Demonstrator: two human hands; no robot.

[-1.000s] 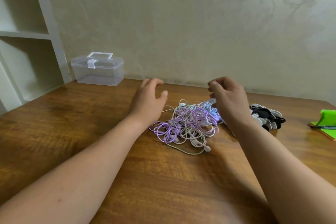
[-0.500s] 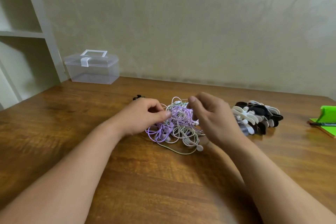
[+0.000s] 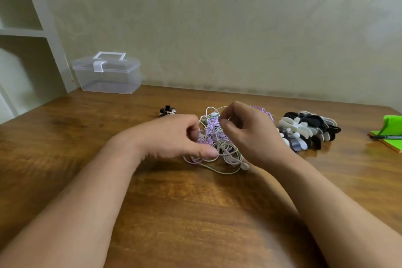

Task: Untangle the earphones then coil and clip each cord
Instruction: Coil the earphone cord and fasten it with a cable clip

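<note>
Both hands have closed in on the tangle of earphones [image 3: 217, 148] since a second ago, when they hovered apart above it. It lies on the table [image 3: 195, 213] at mid-depth. Purple, white and pale green cords are wound together with no clear long axis. One white earbud [image 3: 244, 166] pokes out at the near right edge.

The left hand [image 3: 174, 137] is at the tangle's left side, fingers curled into the cords and thumb laid over the near strands. The right hand [image 3: 250, 137] is at the right side, thumb and forefinger pinched on a white loop near the top.

The tangle sits directly between the hands, each touching it, neither nearer. Judgement: untangling has only begun and no cord is free.

- Right of it: a pile of black, white and grey clips [image 3: 304, 130].
- Far left of it: a small dark bundle [image 3: 167, 110], too small to identify.
- Against the far wall: a clear box [image 3: 106, 74].
- Right edge: a green notepad [image 3: 389, 143] with a pen [image 3: 387, 136].
</note>
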